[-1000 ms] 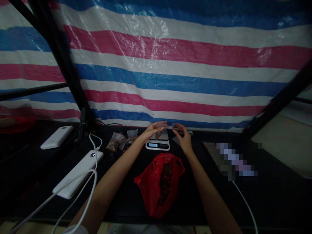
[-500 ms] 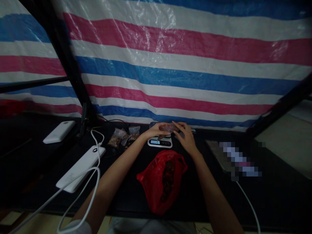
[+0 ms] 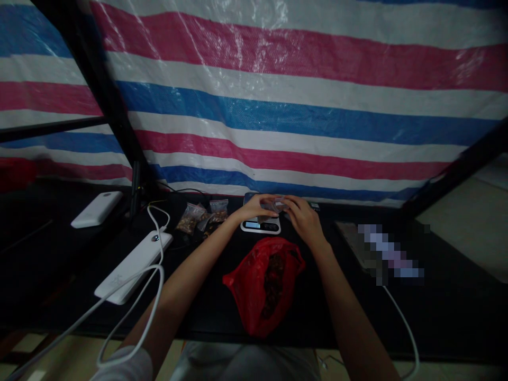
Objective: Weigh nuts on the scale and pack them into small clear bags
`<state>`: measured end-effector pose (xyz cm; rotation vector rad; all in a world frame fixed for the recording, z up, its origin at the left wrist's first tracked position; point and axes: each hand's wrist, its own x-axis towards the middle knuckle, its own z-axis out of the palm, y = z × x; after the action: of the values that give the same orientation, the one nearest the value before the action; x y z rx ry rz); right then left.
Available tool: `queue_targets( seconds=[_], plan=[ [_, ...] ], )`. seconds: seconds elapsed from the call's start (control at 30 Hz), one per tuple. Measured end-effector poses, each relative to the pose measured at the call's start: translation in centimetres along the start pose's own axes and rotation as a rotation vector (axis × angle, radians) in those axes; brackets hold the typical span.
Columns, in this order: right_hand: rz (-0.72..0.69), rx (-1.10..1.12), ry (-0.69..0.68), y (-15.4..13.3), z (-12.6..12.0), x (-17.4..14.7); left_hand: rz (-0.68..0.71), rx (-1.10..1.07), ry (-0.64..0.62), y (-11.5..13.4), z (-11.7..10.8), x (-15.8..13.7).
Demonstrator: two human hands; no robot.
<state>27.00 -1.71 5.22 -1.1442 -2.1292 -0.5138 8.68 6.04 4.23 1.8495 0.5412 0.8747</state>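
Over a white digital scale (image 3: 261, 227) with a lit display, both of my hands are closed on a small clear plastic bag (image 3: 279, 204). My left hand (image 3: 257, 206) grips its left side, while my right hand (image 3: 300, 214) pinches the bag's upper right part with the fingertips. How full the bag is I cannot make out. Nearer to me, between my forearms, lies an opened red plastic bag (image 3: 250, 296) with dark brown pieces inside. Several small zip bags (image 3: 190, 218) of brownish bits lie left of the scale.
A white power bank (image 3: 130, 270) with a looping white cable lies left of my left forearm, and another white power bank (image 3: 97, 209) is farther left. At the right lies a flat device (image 3: 353, 243), partly pixelated, with a cable. Striped sheeting (image 3: 278, 121) hangs behind the black table.
My right hand's fingers have shifted on the clear bag and are now closed together near its top. The view has tipped down slightly. The red bag stays in place.
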Motion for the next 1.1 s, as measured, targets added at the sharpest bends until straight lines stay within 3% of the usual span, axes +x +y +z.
queue_targets(
  seconds=[0.3, 0.47, 0.7, 0.83, 0.93, 1.1],
  plan=[
    [-0.108, -0.179, -0.007, 0.1, 0.2, -0.3, 0.065, 0.294, 0.085, -0.1, 0.1, 0.2],
    [-0.068, -0.148, 0.016, 0.1, 0.4, -0.5, 0.092, 0.386, 0.128, -0.6, 0.7, 0.2],
    [0.211, 0.083, 0.153, 1.1, 1.3, -0.9, 0.120, 0.395, 0.157, 1.6, -0.6, -0.2],
    [0.376, 0.247, 0.118, 2.3, 2.9, -1.9, 0.113, 0.513, 0.152, 3.0, -2.6, 0.1],
    [0.455, 0.337, 0.063, 3.0, 4.6, -2.8, 0.085, 0.661, 0.100, 2.1, -3.1, 1.0],
    [0.500, 0.379, 0.080, 3.7, 6.6, -3.6, -0.021, 0.770, 0.029, -1.5, -1.7, 2.1]
  ],
)
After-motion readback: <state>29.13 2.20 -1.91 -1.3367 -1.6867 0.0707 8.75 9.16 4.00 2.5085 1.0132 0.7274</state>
